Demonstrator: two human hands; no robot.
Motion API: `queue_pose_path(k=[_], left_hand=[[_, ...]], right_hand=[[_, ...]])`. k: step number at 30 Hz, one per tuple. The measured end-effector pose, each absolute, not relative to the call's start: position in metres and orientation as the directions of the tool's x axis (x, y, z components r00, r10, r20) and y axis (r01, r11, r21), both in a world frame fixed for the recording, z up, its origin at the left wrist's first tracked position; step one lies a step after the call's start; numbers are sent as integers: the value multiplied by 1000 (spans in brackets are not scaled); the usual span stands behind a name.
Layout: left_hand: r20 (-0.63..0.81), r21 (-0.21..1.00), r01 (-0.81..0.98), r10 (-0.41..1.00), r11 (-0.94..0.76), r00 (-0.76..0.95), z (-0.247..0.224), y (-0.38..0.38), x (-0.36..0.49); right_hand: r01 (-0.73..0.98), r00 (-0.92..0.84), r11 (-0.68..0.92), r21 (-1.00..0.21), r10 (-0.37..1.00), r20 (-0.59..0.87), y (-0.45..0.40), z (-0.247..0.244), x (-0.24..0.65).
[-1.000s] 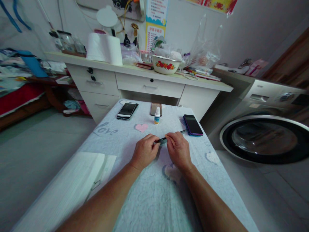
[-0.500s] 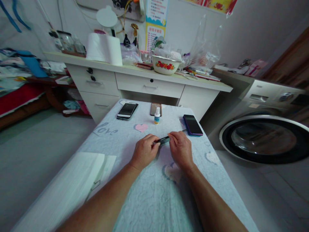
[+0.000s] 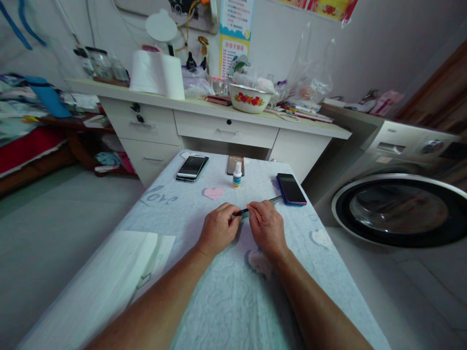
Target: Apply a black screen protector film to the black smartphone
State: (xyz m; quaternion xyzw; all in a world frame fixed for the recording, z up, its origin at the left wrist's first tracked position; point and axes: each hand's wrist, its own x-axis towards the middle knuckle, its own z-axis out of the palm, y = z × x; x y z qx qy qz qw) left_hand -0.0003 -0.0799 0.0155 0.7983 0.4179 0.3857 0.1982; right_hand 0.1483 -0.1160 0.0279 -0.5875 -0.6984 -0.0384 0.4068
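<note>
My left hand (image 3: pixel 221 227) is closed, thumb and fingers pinching the left end of a slim dark object (image 3: pixel 243 212). A small greyish face shows below its black upper edge; its kind is not clear. My right hand (image 3: pixel 268 226) is closed at the object's other side, fingertips bunched against it. Beyond the right knuckles a thin dark strip (image 3: pixel 276 198) reaches toward the purple-edged phone (image 3: pixel 292 188); whether it belongs to the held object I cannot tell. A small white spray bottle (image 3: pixel 237 176) with a blue and yellow label stands just past the hands.
Stacked phones (image 3: pixel 192 167) lie at the table's far left, and another phone (image 3: pixel 231 165) lies behind the bottle. A pale flat sheet (image 3: pixel 120 272) covers the near left. Past the table stand a white desk (image 3: pixel 226 131) and a washing machine (image 3: pixel 386 146) at right.
My right hand has slid left, closer to my left hand. Less of the dark object shows between them, and more of the thin strip shows beyond the right hand.
</note>
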Motion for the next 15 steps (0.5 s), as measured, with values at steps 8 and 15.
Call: queue_pose_path(k=[8,15], left_hand=[[433,640,522,826,-564,361,18,-80,-1],[432,639,519,823,-568,368,18,-81,-1]], right_hand=[[845,-51,347,-406,808,587,-120,27,135],[848,-67,347,-400,819,569,-120,29,138]])
